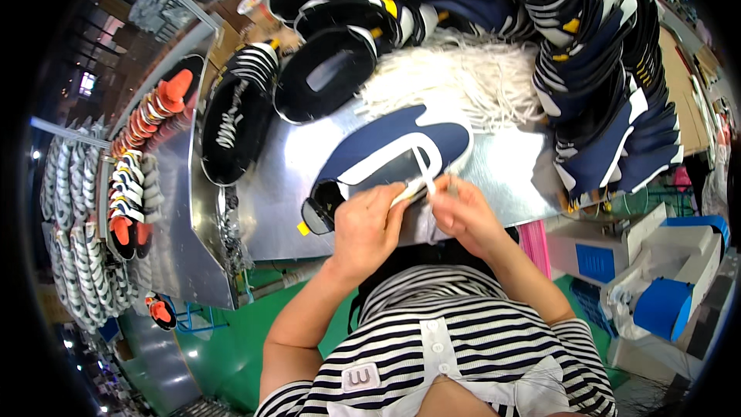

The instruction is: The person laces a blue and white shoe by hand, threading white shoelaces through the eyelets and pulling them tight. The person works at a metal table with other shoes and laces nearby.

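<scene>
A navy and white shoe upper (369, 143) lies on the metal table in front of me, its dark heel opening towards the lower left. My left hand (367, 228) is closed on the upper's near edge, thumb and fingers pinching it. Just to its right, my right hand (467, 216) has its fingertips pinched together on a white shoelace (424, 166). The lace runs up from the fingers across the upper's white eyelet edge. My fingers hide the exact spot where lace and upper meet.
Behind the upper lies a heap of white laces (463, 81). Tall stacks of navy and white uppers (602, 100) rise at the right. Black uppers (239, 116) sit at the left and back. The metal table (517, 166) ends near my waist; a sewing-machine-like white unit (664, 270) stands lower right.
</scene>
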Tool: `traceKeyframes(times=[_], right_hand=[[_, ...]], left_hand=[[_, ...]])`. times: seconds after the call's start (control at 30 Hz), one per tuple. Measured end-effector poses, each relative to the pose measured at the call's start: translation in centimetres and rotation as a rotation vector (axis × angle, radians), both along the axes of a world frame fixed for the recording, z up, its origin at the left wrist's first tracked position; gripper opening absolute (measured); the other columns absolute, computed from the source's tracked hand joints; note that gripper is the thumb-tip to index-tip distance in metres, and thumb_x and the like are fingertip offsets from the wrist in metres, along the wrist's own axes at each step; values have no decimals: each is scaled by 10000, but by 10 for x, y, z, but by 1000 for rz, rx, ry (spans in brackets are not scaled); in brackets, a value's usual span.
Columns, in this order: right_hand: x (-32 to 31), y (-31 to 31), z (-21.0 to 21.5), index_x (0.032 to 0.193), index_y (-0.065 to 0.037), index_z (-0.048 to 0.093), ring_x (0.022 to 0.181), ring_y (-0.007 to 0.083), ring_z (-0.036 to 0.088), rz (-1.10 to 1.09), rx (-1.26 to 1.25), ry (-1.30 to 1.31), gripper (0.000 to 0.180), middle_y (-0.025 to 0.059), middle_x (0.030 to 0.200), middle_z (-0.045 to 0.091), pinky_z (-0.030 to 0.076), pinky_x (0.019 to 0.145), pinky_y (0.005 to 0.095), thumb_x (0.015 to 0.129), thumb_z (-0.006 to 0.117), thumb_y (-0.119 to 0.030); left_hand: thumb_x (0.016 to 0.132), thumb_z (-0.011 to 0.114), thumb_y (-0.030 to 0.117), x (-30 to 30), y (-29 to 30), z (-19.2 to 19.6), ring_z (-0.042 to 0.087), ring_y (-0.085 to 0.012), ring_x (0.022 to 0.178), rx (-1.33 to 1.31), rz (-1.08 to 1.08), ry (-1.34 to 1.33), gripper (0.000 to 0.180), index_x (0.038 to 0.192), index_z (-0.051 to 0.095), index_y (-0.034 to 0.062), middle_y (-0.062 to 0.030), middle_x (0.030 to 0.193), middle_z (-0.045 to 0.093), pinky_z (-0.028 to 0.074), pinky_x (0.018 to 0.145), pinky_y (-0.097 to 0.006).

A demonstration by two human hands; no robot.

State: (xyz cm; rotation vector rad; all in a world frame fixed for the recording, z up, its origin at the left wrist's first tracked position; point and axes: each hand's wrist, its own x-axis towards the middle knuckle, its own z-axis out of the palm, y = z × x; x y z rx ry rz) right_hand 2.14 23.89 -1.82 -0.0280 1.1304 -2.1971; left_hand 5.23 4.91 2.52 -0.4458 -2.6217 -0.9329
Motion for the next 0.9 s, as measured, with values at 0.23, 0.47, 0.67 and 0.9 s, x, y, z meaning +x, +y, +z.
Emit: traceKeyframes(times=[0.23, 0.47, 0.67, 0.9], right_hand=[[44, 64, 2, 928, -26, 670, 575, 93, 531, 164, 872, 746, 151, 34, 648, 581, 403, 532, 265, 904, 701, -172], [98, 129, -12, 981, -29, 685, 777, 276, 634, 249, 1050, 692, 164, 105, 886, 601, 519, 672, 337, 823, 711, -64], [38, 54, 6, 1012, 4, 667, 762, 77, 594, -95, 623, 343, 108, 25, 848, 677, 472, 710, 230, 922, 653, -54], [-37, 11, 8, 1023, 0, 650, 840, 80, 632, -123, 429, 512, 103, 53, 893, 702, 483, 770, 208, 930, 639, -43]], left_hand=[[838, 729, 64, -9, -14, 22, 690, -321, 711, 189, 118, -37, 178, 991, 673, -7, -170, 851, 697, 527, 636, -350], [865, 716, 65, -12, -27, 38, 686, -205, 686, 300, 93, -172, 180, 1015, 667, -21, -140, 793, 705, 517, 649, -296], [866, 710, 176, -4, -21, -30, 656, -355, 691, -26, -61, -440, 210, 1042, 660, 73, -166, 798, 682, 501, 616, -415], [911, 665, 154, -19, -6, 4, 656, -362, 890, -193, -124, -331, 279, 1140, 640, -2, -186, 983, 678, 515, 771, -393]])
